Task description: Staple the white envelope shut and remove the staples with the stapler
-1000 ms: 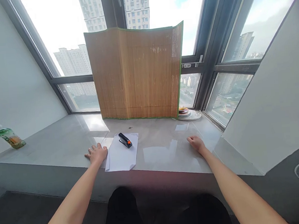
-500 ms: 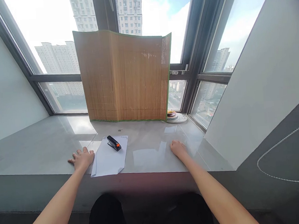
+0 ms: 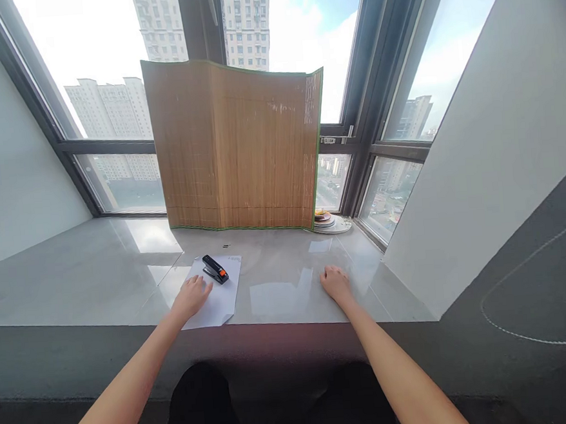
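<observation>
Head view: my left hand has slid off the bare sill onto the paper, fingers spread flat and gripping nothing, just short of the stapler at the sheet's far end. My right hand stays open and empty, well apart.

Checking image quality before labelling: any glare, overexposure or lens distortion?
Head view: sky through the tall windows is blown white upper left; the glossy grey stone sill mirrors bright patches between the left hand and right hand; the wide-angle lens bows the dark window frames; the black and orange stapler is sharp.
</observation>
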Demonstrator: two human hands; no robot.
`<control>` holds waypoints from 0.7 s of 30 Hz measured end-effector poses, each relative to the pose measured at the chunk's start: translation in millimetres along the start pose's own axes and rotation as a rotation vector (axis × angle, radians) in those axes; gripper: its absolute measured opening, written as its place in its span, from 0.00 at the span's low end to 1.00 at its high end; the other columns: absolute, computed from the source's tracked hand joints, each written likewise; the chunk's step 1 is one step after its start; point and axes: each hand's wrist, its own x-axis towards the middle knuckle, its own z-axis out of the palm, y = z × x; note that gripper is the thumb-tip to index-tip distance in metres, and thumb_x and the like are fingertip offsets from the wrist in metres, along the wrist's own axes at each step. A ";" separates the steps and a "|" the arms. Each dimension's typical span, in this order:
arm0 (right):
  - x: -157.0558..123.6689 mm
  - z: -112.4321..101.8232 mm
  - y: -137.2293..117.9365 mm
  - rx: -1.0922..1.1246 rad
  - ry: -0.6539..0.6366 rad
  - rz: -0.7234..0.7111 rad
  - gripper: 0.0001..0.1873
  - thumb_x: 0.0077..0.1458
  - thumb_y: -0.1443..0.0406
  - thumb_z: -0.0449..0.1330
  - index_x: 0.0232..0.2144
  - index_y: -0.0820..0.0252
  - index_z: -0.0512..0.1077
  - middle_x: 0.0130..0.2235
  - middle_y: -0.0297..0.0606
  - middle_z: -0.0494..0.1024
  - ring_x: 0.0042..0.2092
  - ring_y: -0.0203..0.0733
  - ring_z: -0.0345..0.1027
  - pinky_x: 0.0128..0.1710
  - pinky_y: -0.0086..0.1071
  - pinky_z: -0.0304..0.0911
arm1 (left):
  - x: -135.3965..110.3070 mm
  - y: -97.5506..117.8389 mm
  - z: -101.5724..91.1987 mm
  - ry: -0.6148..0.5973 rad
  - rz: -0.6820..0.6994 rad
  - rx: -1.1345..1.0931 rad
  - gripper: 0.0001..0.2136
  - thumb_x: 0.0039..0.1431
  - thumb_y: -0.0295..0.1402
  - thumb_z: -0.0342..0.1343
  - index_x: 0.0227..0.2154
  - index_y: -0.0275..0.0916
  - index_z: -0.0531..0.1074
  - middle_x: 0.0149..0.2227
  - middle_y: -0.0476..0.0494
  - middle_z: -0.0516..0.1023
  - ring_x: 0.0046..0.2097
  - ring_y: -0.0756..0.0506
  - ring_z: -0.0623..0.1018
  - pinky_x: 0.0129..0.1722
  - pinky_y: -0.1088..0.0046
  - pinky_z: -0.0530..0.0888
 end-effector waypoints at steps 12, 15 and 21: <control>1.8 1.4 0.7 0.005 -0.007 0.002 0.17 0.72 0.64 0.48 0.45 0.59 0.77 0.53 0.53 0.80 0.58 0.56 0.72 0.57 0.42 0.60 | 0.2 35.3 40.6 -0.019 -0.119 0.025 0.44 0.76 0.56 0.40 0.80 0.21 0.49 0.81 0.16 0.43 0.82 0.22 0.47 0.78 0.42 0.49; 1.9 1.6 1.0 0.007 -0.004 0.003 0.18 0.72 0.63 0.48 0.46 0.60 0.77 0.53 0.53 0.80 0.58 0.56 0.72 0.57 0.42 0.60 | -4.6 66.6 40.2 -0.026 -0.110 0.021 0.44 0.76 0.55 0.41 0.79 0.20 0.49 0.81 0.14 0.43 0.81 0.19 0.47 0.77 0.40 0.49; 2.1 3.6 1.4 0.012 0.013 0.005 0.17 0.72 0.63 0.48 0.45 0.60 0.78 0.52 0.52 0.80 0.57 0.55 0.73 0.56 0.42 0.61 | -14.9 155.7 52.5 -0.009 -0.013 -0.041 0.44 0.75 0.54 0.40 0.79 0.20 0.50 0.80 0.15 0.43 0.80 0.13 0.44 0.76 0.32 0.47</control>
